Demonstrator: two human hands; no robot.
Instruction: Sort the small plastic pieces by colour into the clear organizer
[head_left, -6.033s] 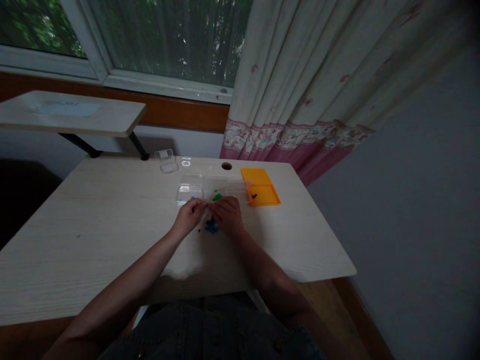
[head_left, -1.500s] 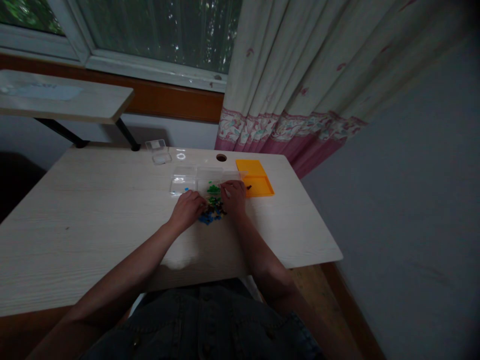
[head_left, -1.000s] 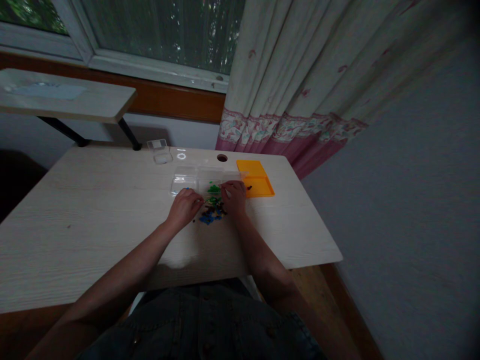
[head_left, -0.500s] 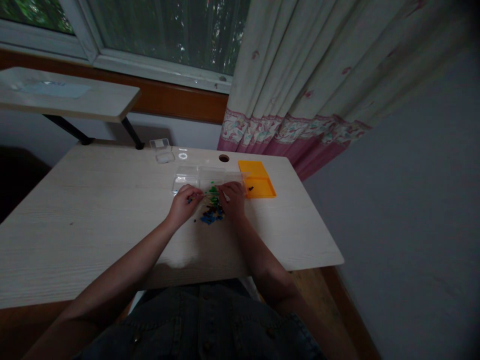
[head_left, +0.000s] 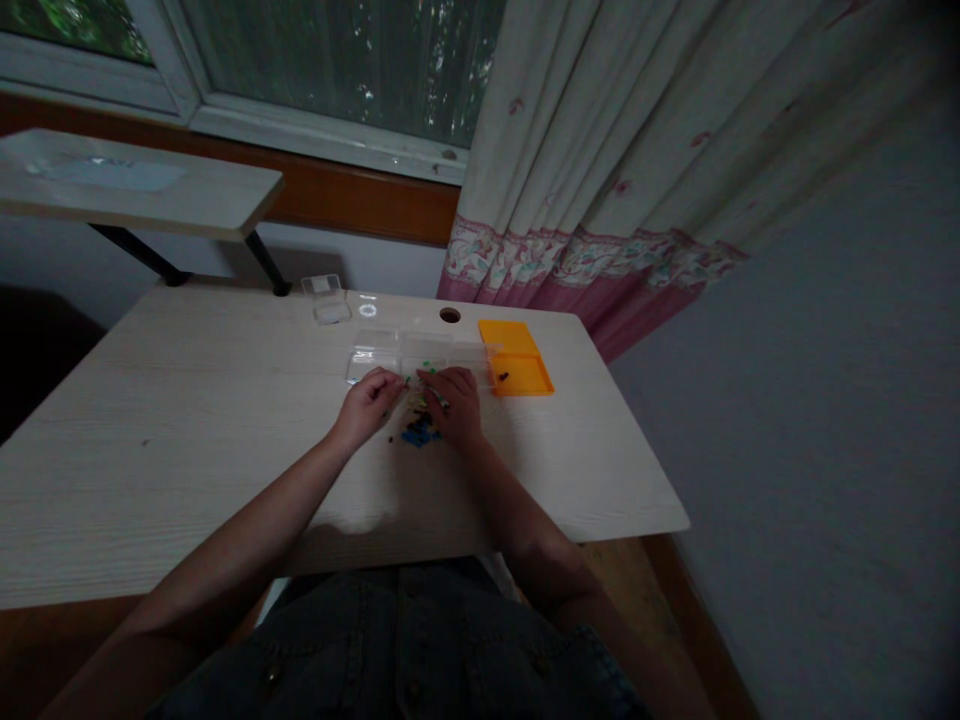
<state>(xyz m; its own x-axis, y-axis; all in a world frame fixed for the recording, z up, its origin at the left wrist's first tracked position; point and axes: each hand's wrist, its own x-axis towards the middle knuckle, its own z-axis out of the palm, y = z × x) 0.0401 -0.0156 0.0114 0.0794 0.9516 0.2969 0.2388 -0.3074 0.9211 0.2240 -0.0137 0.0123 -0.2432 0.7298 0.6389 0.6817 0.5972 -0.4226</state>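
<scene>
My left hand (head_left: 369, 402) is closed in a pinch, with a small green piece (head_left: 407, 381) at its fingertips. Close by on the right, my right hand (head_left: 456, 402) curls over the table, its fingers closed around a small pale piece (head_left: 441, 398) that is too small to name. Between and below the hands lies a loose pile of small plastic pieces, with blue pieces (head_left: 417, 437) nearest me and dark ones (head_left: 421, 421) just above. Part of the pile is hidden under my right hand. Behind the hands stands a clear compartment box (head_left: 375, 345).
An open yellow case (head_left: 525, 375) with a few dark bits in it lies at the right. A small open clear box (head_left: 330, 310) sits near the back edge, left of a round cable hole (head_left: 450, 315). A raised shelf (head_left: 217, 195) stands at the back left of the table (head_left: 225, 430).
My right hand has shifted slightly left and covers more of the green pieces. The left hand has turned a little, and a green piece now shows at its fingertips.
</scene>
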